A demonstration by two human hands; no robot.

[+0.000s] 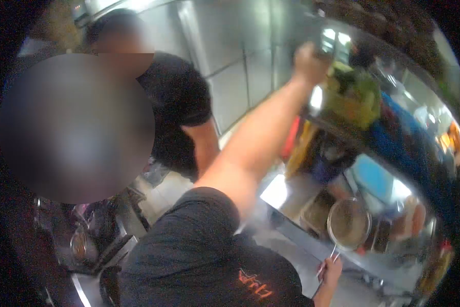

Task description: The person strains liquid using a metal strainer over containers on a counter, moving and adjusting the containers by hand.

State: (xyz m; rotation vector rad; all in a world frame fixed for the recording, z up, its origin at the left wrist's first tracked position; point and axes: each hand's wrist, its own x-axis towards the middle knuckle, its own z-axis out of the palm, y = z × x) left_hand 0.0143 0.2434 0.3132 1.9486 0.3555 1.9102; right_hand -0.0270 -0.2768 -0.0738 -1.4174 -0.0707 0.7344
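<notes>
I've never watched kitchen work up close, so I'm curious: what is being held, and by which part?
The right hand holds a round strainer by its handle. Whether the blurred left hand holds anything cannot be told.

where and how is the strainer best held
The strainer is probably best held by its thin handle, coming from the wearer's side: the handle juts that way from the broad round head, and the right hand grips it there.
</notes>
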